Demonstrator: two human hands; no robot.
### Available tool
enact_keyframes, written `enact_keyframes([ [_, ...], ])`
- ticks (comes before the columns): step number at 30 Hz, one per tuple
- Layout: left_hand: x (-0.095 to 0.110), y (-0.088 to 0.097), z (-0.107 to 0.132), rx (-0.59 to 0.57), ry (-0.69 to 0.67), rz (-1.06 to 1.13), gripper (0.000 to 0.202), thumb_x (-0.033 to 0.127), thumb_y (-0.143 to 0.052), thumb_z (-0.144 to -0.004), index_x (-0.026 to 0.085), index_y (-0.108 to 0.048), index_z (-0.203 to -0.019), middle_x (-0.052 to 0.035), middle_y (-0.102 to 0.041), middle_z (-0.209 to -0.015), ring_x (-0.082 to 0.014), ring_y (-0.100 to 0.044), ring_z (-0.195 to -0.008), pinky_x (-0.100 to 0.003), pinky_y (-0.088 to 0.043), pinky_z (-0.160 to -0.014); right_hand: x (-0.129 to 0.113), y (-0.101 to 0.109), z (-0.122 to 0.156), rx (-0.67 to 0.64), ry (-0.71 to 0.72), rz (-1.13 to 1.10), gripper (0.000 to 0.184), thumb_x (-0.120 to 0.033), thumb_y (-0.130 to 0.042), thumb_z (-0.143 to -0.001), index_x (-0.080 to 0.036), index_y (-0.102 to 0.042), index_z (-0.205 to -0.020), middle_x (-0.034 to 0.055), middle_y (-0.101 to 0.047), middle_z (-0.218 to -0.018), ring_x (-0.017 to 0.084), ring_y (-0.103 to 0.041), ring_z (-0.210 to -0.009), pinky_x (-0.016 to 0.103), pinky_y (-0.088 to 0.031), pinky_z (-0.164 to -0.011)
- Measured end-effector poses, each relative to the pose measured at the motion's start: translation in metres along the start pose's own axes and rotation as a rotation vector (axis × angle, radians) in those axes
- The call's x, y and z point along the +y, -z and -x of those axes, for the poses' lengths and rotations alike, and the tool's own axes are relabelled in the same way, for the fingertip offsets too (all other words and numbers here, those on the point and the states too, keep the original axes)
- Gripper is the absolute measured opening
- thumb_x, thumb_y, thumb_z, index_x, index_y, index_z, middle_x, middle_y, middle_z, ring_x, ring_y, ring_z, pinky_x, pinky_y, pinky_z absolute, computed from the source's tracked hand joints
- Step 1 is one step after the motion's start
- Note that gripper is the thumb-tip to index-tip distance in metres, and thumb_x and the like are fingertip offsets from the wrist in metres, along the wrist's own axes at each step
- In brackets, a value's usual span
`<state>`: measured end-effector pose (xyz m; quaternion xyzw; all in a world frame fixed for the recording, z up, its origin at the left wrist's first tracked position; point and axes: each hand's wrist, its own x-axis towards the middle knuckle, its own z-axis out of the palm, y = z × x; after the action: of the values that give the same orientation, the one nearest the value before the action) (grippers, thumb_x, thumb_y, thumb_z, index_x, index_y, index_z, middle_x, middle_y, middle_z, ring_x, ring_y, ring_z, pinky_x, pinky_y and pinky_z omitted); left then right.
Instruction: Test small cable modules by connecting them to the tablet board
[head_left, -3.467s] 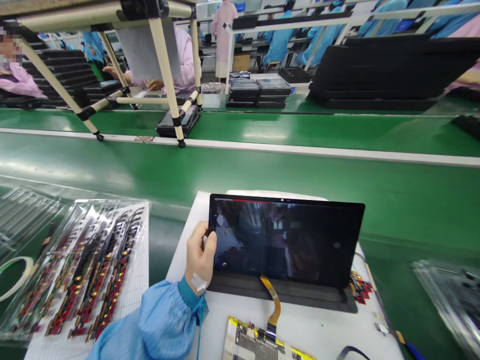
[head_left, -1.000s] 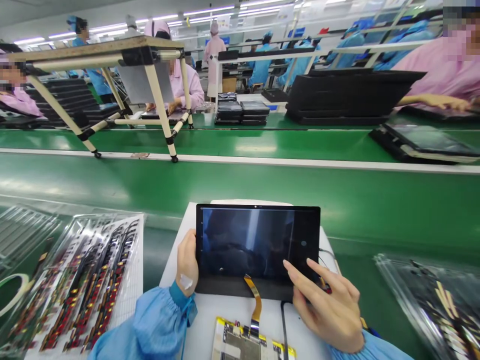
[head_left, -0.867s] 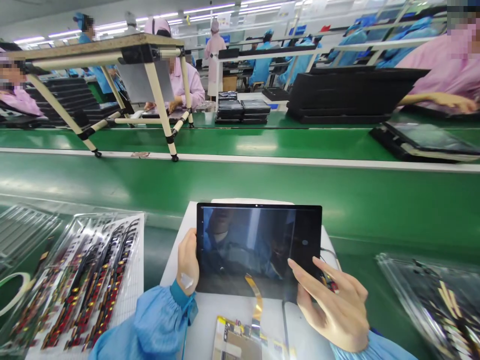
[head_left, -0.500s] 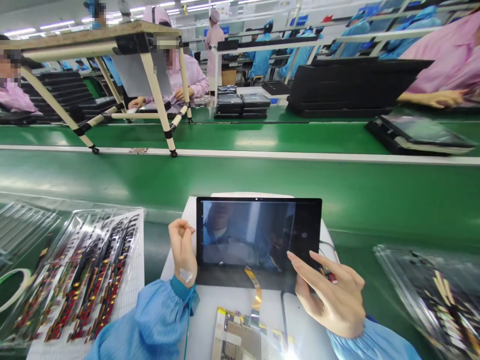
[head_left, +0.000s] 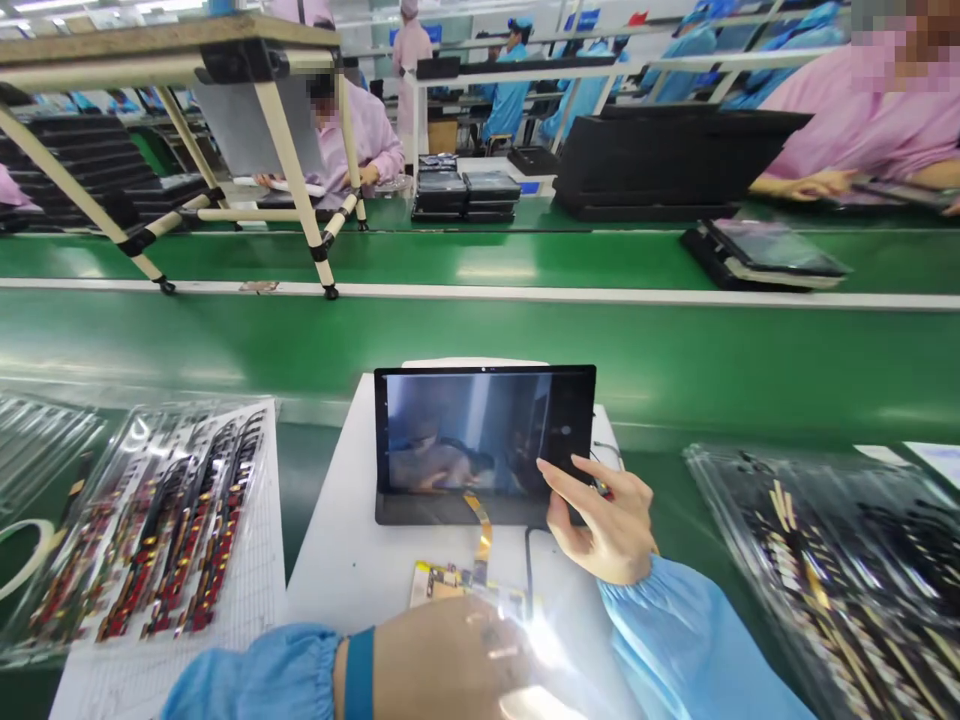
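Observation:
A black tablet screen (head_left: 465,430) stands tilted up on a white board (head_left: 330,500), showing a dim live picture. My right hand (head_left: 604,515) is at its lower right, fingers apart, the index fingertip on or just in front of the glass. From the screen's lower edge a gold flex cable (head_left: 482,530) runs down to a circuit board assembly (head_left: 431,578) with yellow edges. My left hand (head_left: 457,655) lies low across this assembly and covers most of it. Glare and blur hide the left fingers.
Clear trays of dark and red parts (head_left: 180,530) lie on the left beside a tape roll (head_left: 26,555). Another clear tray (head_left: 817,570) with cables is on the right. Beyond the green bench (head_left: 495,330) are stacked devices (head_left: 465,193), a pipe-frame stand (head_left: 292,170) and people in pink.
My left hand has moved from the screen's left edge down and right over the circuit board assembly. My right hand stays by the screen. The whole view has shifted slightly.

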<state>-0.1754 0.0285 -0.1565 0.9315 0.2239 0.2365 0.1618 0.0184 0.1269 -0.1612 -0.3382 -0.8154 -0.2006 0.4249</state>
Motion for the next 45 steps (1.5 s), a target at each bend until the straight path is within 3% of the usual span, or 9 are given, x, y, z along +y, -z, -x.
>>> enact_keyframes([
  [3, 0.003, 0.005, 0.003, -0.116, -0.048, -0.134, 0.032, 0.028, -0.052, -0.086, 0.033, -0.048, -0.117, -0.0025, -0.063, -0.103, -0.0159, -0.058, -0.08, -0.029, -0.042, -0.075, -0.001, 0.0, 0.001, 0.01, -0.019, 0.009, 0.033, -0.005, -0.055, -0.075, -0.023, -0.057, -0.103, -0.0026, -0.066, -0.077, 0.018, -0.061, -0.08, 0.031, -0.043, -0.067],
  [6, -0.001, 0.006, 0.009, -0.175, -0.11, -0.114, 0.041, 0.036, -0.057, -0.082, 0.025, -0.047, -0.119, -0.0047, -0.063, -0.1, -0.0165, -0.058, -0.077, -0.029, -0.042, -0.072, -0.002, -0.001, -0.001, 0.023, -0.036, 0.022, 0.03, -0.005, -0.055, -0.075, -0.023, -0.058, -0.1, -0.0017, -0.066, -0.079, 0.017, -0.061, -0.08, 0.032, -0.043, -0.068],
  [11, -0.015, 0.0, 0.015, -0.061, -0.089, -0.05, 0.042, 0.048, -0.049, -0.083, 0.02, -0.049, -0.115, -0.0056, -0.063, -0.102, -0.0189, -0.057, -0.082, -0.032, -0.042, -0.073, -0.002, -0.003, -0.004, 0.051, -0.047, 0.027, 0.027, -0.005, -0.056, -0.074, -0.023, -0.06, -0.094, -0.0025, -0.066, -0.078, 0.016, -0.061, -0.079, 0.03, -0.044, -0.068],
  [16, -0.023, -0.002, 0.016, -0.09, -0.067, -0.04, 0.046, 0.051, -0.045, -0.084, 0.019, -0.049, -0.116, -0.0081, -0.062, -0.104, -0.0204, -0.058, -0.088, -0.032, -0.044, -0.074, 0.0, -0.004, -0.005, 0.061, -0.03, 0.027, 0.024, -0.006, -0.055, -0.074, -0.021, -0.059, -0.092, -0.0033, -0.066, -0.076, 0.016, -0.062, -0.079, 0.03, -0.045, -0.068],
  [28, -0.024, -0.011, 0.021, -0.017, -0.052, -0.026, 0.043, 0.051, -0.046, -0.085, 0.02, -0.049, -0.115, -0.0082, -0.061, -0.108, -0.0212, -0.057, -0.089, -0.032, -0.043, -0.073, 0.0, -0.004, 0.003, 0.004, -0.086, -0.037, 0.029, -0.003, -0.056, -0.074, -0.022, -0.058, -0.096, -0.0016, -0.067, -0.084, 0.019, -0.06, -0.089, 0.034, -0.043, -0.076],
  [31, -0.025, -0.014, 0.022, -0.063, -0.056, -0.053, 0.044, 0.051, -0.048, -0.083, 0.021, -0.049, -0.115, -0.0088, -0.06, -0.109, -0.0211, -0.057, -0.088, -0.031, -0.042, -0.073, -0.002, -0.004, 0.002, 0.004, -0.058, -0.048, 0.026, -0.004, -0.056, -0.076, -0.021, -0.057, -0.096, -0.001, -0.068, -0.085, 0.019, -0.059, -0.091, 0.034, -0.043, -0.076],
  [37, -0.025, -0.018, 0.021, 0.004, -0.046, -0.077, 0.041, 0.052, -0.044, -0.087, 0.022, -0.046, -0.116, -0.0057, -0.062, -0.107, -0.0187, -0.057, -0.086, -0.03, -0.04, -0.072, -0.004, -0.004, -0.003, 0.029, 0.003, -0.05, 0.025, -0.003, -0.053, -0.077, -0.017, -0.057, -0.097, 0.0018, -0.068, -0.086, 0.019, -0.059, -0.088, 0.033, -0.042, -0.074],
  [42, -0.023, -0.012, 0.018, -0.01, -0.049, -0.091, 0.036, 0.047, -0.044, -0.09, 0.021, -0.046, -0.115, -0.0055, -0.062, -0.105, -0.018, -0.058, -0.082, -0.03, -0.039, -0.07, -0.004, -0.005, 0.003, 0.005, 0.055, -0.094, 0.026, -0.003, -0.052, -0.076, -0.015, -0.057, -0.099, 0.0022, -0.068, -0.09, 0.021, -0.058, -0.089, 0.035, -0.043, -0.074],
  [45, -0.022, -0.01, 0.017, 0.012, -0.039, -0.11, 0.023, 0.033, -0.045, -0.093, 0.022, -0.047, -0.113, -0.0033, -0.063, -0.103, -0.0161, -0.059, -0.081, -0.028, -0.04, -0.069, -0.007, -0.007, 0.004, -0.074, 0.137, -0.153, 0.023, -0.006, -0.048, -0.079, -0.016, -0.058, -0.098, 0.0004, -0.066, -0.097, 0.02, -0.058, -0.094, 0.034, -0.043, -0.076],
])
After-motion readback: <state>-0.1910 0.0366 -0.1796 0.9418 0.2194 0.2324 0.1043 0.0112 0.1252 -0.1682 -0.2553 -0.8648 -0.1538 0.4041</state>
